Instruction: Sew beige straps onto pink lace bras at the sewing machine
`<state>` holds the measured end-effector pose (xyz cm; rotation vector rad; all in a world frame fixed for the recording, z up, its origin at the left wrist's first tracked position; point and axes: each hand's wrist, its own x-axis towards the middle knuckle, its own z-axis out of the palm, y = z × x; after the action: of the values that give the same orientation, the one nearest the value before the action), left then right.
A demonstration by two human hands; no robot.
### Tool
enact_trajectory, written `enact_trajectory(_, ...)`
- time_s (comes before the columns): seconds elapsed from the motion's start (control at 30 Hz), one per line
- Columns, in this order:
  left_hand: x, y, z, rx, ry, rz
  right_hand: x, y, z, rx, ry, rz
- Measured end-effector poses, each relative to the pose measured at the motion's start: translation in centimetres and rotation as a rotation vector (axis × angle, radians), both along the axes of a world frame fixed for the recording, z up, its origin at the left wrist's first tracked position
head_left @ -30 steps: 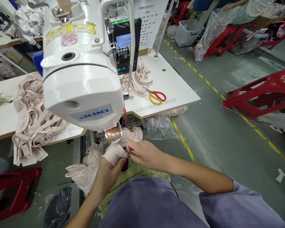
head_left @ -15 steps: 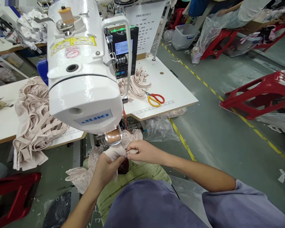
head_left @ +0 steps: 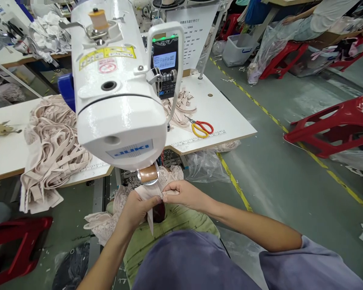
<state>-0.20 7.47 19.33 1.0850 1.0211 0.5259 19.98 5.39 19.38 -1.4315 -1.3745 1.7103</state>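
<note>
One sewing machine (head_left: 121, 117), perhaps overlapping lace (head_left: 104, 223), scissors (head_left: 201, 128) beyond

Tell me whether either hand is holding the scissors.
No, the scissors lie on the table; the left hand and right hand pinch beige fabric.

Left grip (head_left: 136, 207) and right grip (head_left: 184, 194): bare hands, uncovered. Both forearms are bare back from the grips. The right forearm (head_left: 254, 230) is in full view; the left forearm (head_left: 107, 257) is cut by the frame edge. A dusty blue-purple short-sleeved fabric top (head_left: 193, 262) covers the chest behind the grips. Its loose right sleeve (head_left: 314, 264) ends well behind the right grip with a plain hem. A light green cloth garment (head_left: 181, 220) lies over the lap, just below the grips, with faint thin lines on it.
</note>
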Motion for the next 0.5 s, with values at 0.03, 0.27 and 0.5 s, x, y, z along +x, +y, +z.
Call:
enact_trajectory(0.03,0.04,0.04,0.08,-0.021,-0.022,0.004,-0.01,-0.03,0.02,0.018,-0.007,0.003)
enact_trajectory(0.27,-0.15,0.58,0.44,-0.113,-0.106,-0.038,-0.17,-0.01,0.07,0.056,-0.039,0.038)
enact_trajectory(0.5,0.34,0.52,0.31,-0.073,-0.085,0.009,-0.29,0.01,0.20,0.116,-0.061,0.014)
